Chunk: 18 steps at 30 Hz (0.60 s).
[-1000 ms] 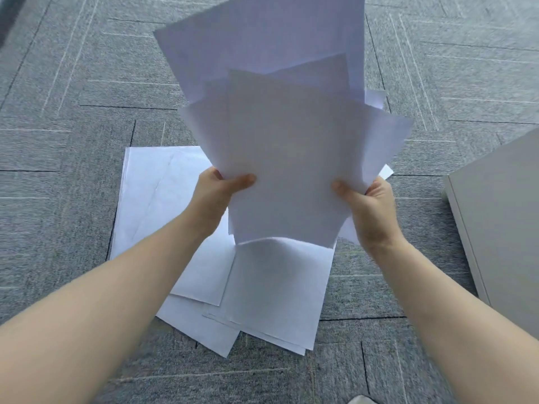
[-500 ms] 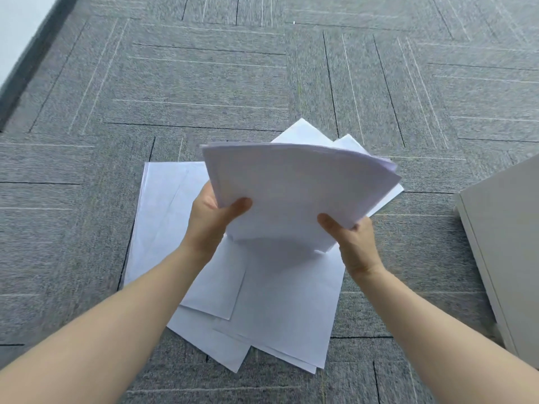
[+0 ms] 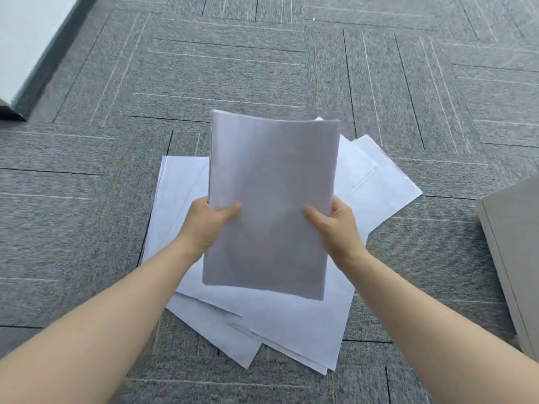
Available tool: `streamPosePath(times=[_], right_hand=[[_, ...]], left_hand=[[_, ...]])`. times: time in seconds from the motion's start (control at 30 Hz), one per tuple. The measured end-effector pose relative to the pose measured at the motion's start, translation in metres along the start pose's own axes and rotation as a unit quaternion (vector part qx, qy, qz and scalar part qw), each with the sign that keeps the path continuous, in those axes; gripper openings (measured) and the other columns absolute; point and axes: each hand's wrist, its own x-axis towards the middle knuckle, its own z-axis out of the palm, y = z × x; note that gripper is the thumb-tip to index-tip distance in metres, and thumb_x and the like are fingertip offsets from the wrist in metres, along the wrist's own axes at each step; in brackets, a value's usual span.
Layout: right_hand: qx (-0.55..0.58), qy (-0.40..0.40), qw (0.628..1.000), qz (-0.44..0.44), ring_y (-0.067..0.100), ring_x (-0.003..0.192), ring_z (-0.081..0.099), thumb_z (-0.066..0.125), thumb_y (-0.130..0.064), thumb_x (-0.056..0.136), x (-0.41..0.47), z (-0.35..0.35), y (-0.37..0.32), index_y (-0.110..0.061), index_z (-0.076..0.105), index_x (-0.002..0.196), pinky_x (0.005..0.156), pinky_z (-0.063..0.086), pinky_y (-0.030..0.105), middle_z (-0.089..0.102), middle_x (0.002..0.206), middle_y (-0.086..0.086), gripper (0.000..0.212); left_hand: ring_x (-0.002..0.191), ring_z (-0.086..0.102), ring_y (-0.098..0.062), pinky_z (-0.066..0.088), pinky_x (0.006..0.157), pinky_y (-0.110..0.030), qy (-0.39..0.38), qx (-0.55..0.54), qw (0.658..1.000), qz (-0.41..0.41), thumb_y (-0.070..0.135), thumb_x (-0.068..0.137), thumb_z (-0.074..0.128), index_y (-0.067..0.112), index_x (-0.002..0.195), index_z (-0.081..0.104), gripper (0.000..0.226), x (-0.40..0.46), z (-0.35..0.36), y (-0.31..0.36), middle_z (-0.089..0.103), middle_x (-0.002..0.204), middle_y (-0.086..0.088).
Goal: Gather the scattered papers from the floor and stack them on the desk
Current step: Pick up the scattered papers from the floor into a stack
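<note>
**Fanned sheets squared into one bundle above the floor pile**

Since a second ago the held sheets, then splayed in a loose fan and next bowed over flat, have been drawn together into a single squared bundle of papers (image 3: 269,205), and the view has tipped so that more of the carpet ahead shows. The bundle now faces the camera nearly upright, its edges close to aligned, with a slight curl along the top edge. The left hand (image 3: 205,221) grips its left edge, thumb across the front and the fingers curled out of sight behind; the right hand (image 3: 335,221) grips the right edge the same way. Both hold at about the same height, below the middle of the bundle.

The bundle hangs in the air above the floor, directly over the loose sheets (image 3: 294,325) that lie overlapping at odd angles on the grey carpet (image 3: 87,217). Some of these sheets stick out to the left, to the right and toward the camera beyond the bundle's outline.

At the right edge a pale grey flat panel (image 3: 516,258) stands beside the pile, apart from it. At the upper left a white wall (image 3: 26,36) meets the carpet along a dark skirting strip.
</note>
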Motion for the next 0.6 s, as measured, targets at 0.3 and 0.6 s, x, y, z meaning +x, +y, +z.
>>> streamPosePath(times=[0.3, 0.6], right_hand=[[0.012, -0.002, 0.991, 0.136, 0.019, 0.070, 0.072, 0.056, 0.003, 0.087, 0.005, 0.010, 0.035, -0.014, 0.069, 0.094, 0.061, 0.055, 0.030, 0.076, 0.085, 0.004, 0.022], [0.028, 0.065, 0.981, 0.183, 0.030, 0.083, 0.070, 0.060, -0.001, 0.088, 0.010, -0.011, 0.065, -0.013, 0.067, 0.100, 0.084, 0.056, 0.046, 0.074, 0.098, 0.011, 0.018]], left_hand=[[0.114, 0.052, -0.030, 0.042, 0.088, -0.036, 0.145, 0.392, 0.904, -0.086, 0.034, 0.084, 0.064, 0.016, 0.118, 0.060, 0.039, 0.010, -0.057, -0.052, 0.056, 0.123, -0.009], [0.125, 0.042, -0.039, 0.041, 0.094, -0.049, 0.171, 0.475, 0.843, -0.185, 0.044, 0.065, 0.081, 0.006, 0.127, 0.041, 0.083, 0.018, -0.053, -0.063, 0.045, 0.133, -0.020]])
